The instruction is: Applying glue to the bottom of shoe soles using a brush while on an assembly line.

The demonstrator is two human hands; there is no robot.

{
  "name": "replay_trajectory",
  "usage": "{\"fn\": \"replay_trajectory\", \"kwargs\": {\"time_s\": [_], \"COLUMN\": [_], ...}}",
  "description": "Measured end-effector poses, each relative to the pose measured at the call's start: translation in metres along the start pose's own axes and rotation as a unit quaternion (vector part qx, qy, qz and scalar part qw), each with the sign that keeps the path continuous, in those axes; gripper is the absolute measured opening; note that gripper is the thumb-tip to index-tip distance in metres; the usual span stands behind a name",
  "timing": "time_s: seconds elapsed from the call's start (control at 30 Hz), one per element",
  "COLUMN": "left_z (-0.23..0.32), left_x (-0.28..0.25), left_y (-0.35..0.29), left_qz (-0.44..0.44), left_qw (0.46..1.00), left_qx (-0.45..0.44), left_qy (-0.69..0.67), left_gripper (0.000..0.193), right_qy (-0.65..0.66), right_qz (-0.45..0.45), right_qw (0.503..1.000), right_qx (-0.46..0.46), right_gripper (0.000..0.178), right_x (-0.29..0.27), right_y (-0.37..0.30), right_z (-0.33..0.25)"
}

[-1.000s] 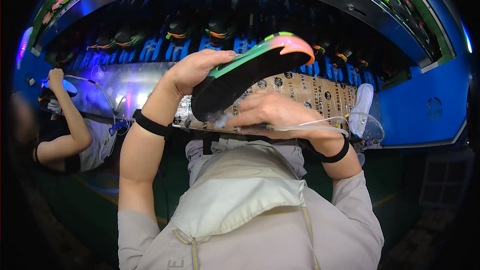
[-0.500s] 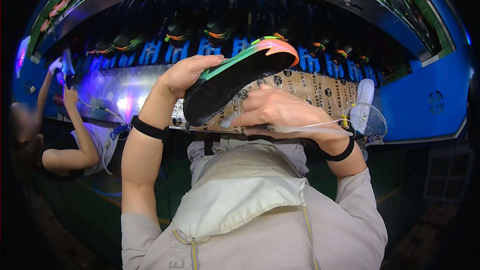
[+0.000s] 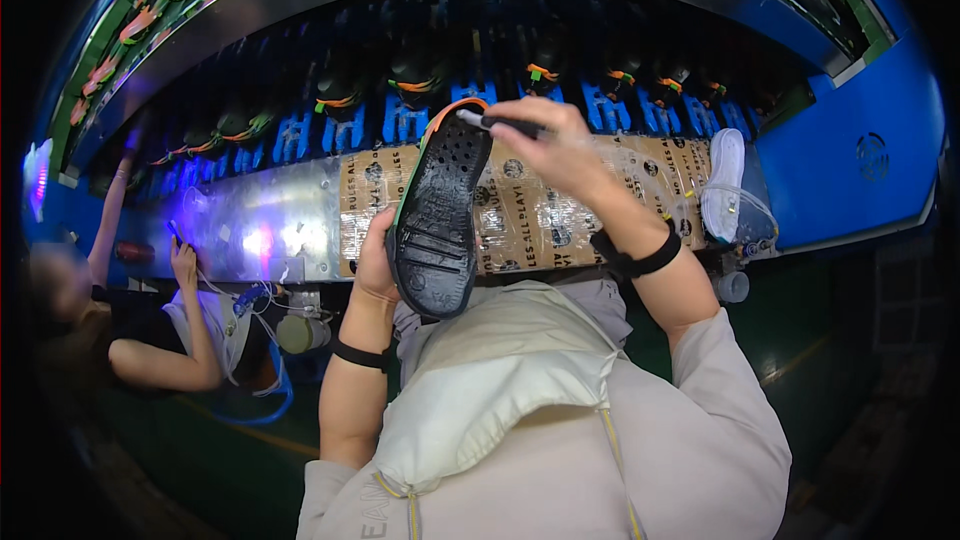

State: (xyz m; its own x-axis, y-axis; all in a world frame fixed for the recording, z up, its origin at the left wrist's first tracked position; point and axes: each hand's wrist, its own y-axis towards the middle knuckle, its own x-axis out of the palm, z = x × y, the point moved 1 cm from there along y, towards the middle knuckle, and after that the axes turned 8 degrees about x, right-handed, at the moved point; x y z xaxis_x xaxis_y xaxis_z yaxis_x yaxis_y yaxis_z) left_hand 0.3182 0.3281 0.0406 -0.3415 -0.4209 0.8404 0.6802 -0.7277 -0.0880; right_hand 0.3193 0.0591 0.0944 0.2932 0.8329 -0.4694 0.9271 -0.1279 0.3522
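A shoe sole (image 3: 438,202) with a black, wet-looking inner face and an orange and green rim stands nearly upright before me, its orange end away from me. My left hand (image 3: 374,258) is closed round its left edge, near the lower half. In my right hand (image 3: 562,148) is a brush (image 3: 512,126) with a dark handle and whitish tip. That tip lies at the inside of the sole's far end, by the orange rim. Small holes dot the sole's upper part, and ridges cross its lower part.
Printed brown cardboard (image 3: 540,210) under clear film covers the bench. A white shoe-shaped piece (image 3: 724,185) with a thin tube lies at the right. Behind run blue holders (image 3: 405,120) bearing dark shoes. At the left, a co-worker's hand (image 3: 183,265) is at the metal bench (image 3: 235,225).
The sole has swung from a slant to nearly upright, its inner face now toward me. My right hand has moved the brush up from the near end to the sole's far end.
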Motion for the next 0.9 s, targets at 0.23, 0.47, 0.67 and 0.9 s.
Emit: {"fn": "replay_trajectory", "kwargs": {"time_s": [0.23, 0.47, 0.67, 0.9], "left_z": [0.003, 0.004, 0.003, 0.044], "left_x": [-0.029, -0.012, -0.024, -0.047], "left_y": [-0.003, -0.006, -0.009, -0.031], "left_qz": [0.065, 0.038, 0.082, 0.056], "left_qw": [0.994, 0.994, 0.990, 0.980], "left_qx": [0.066, 0.075, 0.116, 0.182], "left_qy": [-0.060, -0.065, 0.012, -0.057], "left_gripper": [0.065, 0.068, 0.073, 0.084], "right_qy": [-0.034, 0.002, 0.032, 0.201], "right_qz": [-0.261, -0.119, -0.266, -0.085], "right_qw": [0.951, 0.993, 0.962, 0.970], "right_qx": [-0.164, 0.019, -0.046, 0.112], "right_gripper": [0.039, 0.030, 0.026, 0.028], "right_x": [0.036, 0.026, 0.030, 0.026], "right_y": [-0.054, -0.039, -0.070, -0.066], "right_z": [-0.050, -0.047, -0.070, -0.035]}}
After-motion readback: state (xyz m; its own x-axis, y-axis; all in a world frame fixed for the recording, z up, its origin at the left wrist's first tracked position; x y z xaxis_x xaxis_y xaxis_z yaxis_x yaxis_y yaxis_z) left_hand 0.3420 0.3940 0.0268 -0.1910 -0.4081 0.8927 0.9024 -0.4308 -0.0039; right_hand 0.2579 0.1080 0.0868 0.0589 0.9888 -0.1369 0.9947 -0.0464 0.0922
